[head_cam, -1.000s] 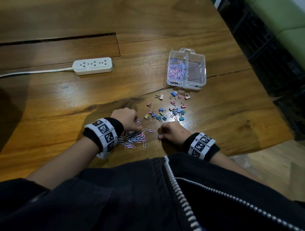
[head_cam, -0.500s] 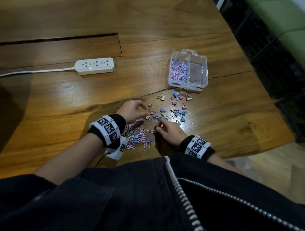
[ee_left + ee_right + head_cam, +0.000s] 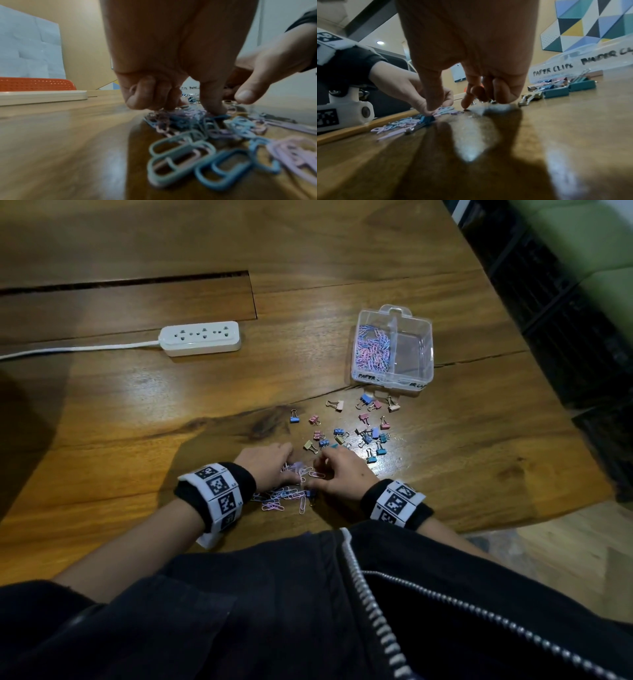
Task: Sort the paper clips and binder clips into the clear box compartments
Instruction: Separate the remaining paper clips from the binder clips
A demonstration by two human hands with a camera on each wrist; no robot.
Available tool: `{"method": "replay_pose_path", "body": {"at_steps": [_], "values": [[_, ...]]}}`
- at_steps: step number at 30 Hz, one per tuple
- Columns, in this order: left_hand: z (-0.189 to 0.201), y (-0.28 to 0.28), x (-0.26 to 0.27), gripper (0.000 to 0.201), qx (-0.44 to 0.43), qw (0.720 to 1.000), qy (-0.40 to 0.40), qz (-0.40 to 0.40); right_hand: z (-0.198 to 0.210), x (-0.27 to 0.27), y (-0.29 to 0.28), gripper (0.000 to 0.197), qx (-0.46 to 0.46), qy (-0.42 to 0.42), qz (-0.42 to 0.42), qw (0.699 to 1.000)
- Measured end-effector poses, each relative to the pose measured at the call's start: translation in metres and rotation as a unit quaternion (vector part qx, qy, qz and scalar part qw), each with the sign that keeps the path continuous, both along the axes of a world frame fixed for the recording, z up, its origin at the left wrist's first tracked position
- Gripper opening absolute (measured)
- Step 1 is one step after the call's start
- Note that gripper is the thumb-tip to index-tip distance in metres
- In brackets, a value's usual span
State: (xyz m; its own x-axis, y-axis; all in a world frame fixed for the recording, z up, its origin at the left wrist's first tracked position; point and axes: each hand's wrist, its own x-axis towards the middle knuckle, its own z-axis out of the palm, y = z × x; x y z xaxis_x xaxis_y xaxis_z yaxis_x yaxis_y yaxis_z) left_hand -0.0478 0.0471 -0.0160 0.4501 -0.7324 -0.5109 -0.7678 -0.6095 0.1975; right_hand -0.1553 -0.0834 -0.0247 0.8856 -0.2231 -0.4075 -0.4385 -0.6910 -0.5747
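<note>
Both hands curled over paper clips (image 3: 286,494), left hand (image 3: 270,462) pinching some; right hand (image 3: 337,470) fingertips touching table (image 3: 137,412).

Scattered small pastel metal binder clips (image 3: 356,426) lie across the brown wooden worktop (image 3: 137,412) between the hands and the clear plastic two-compartment box (image 3: 394,378). Left of them the wood is bare up to the white power strip (image 3: 200,338).
</note>
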Motion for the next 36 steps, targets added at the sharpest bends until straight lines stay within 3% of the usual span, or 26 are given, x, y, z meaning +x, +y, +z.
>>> {"method": "replay_pose_path", "body": {"at_steps": [4,6,9,11,15,17,18,20,24,26,28,30,32,34,36], "values": [[0.000,0.001,0.000,0.027,-0.030,0.999,0.027,0.001,0.002,0.004,0.004,0.030,-0.009,-0.014,0.016,1.000],[0.002,0.003,0.003,0.019,-0.067,0.992,0.099,0.044,0.005,0.006,0.005,0.026,-0.010,-0.018,0.027,0.999],[0.006,0.006,0.012,0.018,-0.148,0.951,0.223,0.158,0.006,0.009,0.004,0.023,-0.027,-0.006,0.062,0.998],[0.010,0.007,0.018,0.019,-0.200,0.900,0.308,0.236,0.005,0.009,0.003,0.021,-0.030,0.003,0.077,0.997],[0.012,0.015,0.025,0.004,-0.291,0.722,0.532,0.334,0.002,0.006,-0.002,0.018,-0.026,-0.011,0.085,0.996],[0.011,0.018,0.024,0.014,-0.302,0.681,0.560,0.362,0.004,0.006,-0.005,0.014,-0.001,-0.016,0.061,0.998],[0.010,0.017,0.024,0.025,-0.297,0.678,0.556,0.378,0.005,0.005,-0.006,0.010,0.021,-0.017,0.030,0.999],[0.008,0.016,0.022,0.036,-0.273,0.689,0.536,0.404,0.007,0.005,-0.010,0.007,0.085,-0.021,-0.045,0.995],[0.004,0.017,0.021,0.025,-0.229,0.743,0.486,0.399,0.015,0.002,-0.018,0.021,0.270,-0.025,-0.158,0.949],[0.005,0.018,0.020,0.027,-0.196,0.815,0.411,0.359,0.017,0.001,-0.024,0.020,0.325,-0.030,-0.178,0.928],[0.010,0.021,0.018,0.027,-0.145,0.919,0.246,0.272,0.017,0.000,-0.027,0.018,0.358,-0.025,-0.177,0.916],[0.015,0.026,0.017,0.031,-0.062,0.980,0.078,0.173,0.017,0.000,-0.027,0.016,0.379,-0.021,-0.170,0.909],[0.015,0.034,0.018,0.053,0.018,0.992,-0.007,0.121,0.017,-0.001,-0.026,0.015,0.385,-0.022,-0.168,0.907],[0.012,0.040,0.013,0.073,0.052,0.992,-0.007,0.113,0.017,-0.001,-0.025,0.015,0.381,-0.022,-0.170,0.908],[0.006,0.041,0.004,0.072,0.035,0.993,0.012,0.116,0.017,-0.001,-0.022,0.016,0.379,-0.020,-0.174,0.909]]}}
